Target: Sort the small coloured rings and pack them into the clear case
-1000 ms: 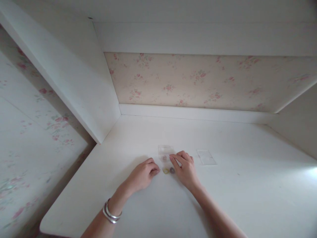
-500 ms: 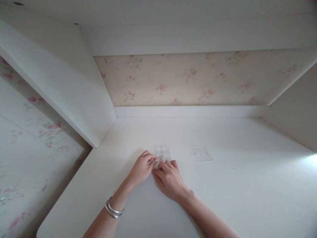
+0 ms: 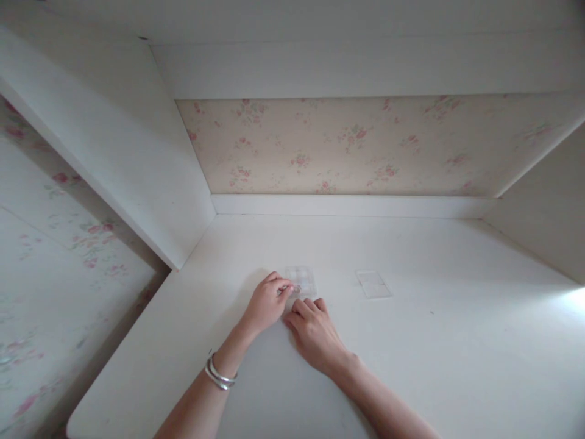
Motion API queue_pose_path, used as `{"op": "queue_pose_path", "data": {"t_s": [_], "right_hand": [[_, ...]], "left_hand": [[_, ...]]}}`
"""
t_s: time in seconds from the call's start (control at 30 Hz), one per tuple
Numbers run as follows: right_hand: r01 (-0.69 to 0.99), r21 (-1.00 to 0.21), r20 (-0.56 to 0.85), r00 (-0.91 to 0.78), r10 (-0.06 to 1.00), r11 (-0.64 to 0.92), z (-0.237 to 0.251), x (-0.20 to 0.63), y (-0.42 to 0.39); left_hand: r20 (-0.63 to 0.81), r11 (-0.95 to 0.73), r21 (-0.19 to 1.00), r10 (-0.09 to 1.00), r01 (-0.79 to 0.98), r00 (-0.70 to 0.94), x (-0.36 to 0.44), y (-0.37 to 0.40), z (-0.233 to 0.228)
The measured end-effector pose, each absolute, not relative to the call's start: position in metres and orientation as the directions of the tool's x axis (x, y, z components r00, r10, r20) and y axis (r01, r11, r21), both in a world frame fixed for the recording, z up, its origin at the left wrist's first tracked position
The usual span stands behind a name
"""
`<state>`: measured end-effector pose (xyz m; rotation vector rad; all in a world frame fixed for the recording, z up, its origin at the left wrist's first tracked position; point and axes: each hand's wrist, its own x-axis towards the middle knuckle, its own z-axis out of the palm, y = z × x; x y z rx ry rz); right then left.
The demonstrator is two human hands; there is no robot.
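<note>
I see left hand (image 3: 265, 303) at box's near-left corner, fingertips pinched on something small and pale, too tiny to name. Clear box (image 3: 300, 281) lies just beyond and right of that pinch, touching fingertips, flat on desk (image 3: 411, 366); gridded compartments, roughly square, no clear long axis. Right hand (image 3: 314, 332) just behind box, fingers curled, knuckles up, resting on desk; I cannot tell if it holds anything. Both hands about equally near. Further right, well apart from right hand: clear lid (image 3: 373, 284), flat. Nothing blocks way.
</note>
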<state>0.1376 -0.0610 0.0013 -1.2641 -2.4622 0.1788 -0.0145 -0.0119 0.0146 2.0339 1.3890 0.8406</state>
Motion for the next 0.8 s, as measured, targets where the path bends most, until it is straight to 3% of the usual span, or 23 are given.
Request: {"op": "queue_pose_path", "data": {"t_s": [0.17,0.47,0.8], "right_hand": [[0.741,-0.38,0.297,-0.468,0.832,0.553,0.005,0.151,-0.06],[0.745,-0.551,0.395,-0.162,0.904,0.375,-0.003,0.168,-0.03],[0.723,-0.556,0.393,-0.205,0.896,0.409,-0.009,0.15,-0.014]], "left_hand": [[0.18,-0.327,0.725,0.94,0.606,0.291,-0.028,-0.023,0.017],[0.097,-0.379,0.714,0.887,0.589,0.452,-0.02,-0.035,0.018],[0.065,-0.412,0.665,0.863,0.622,0.502,-0.014,-0.038,0.013]]}}
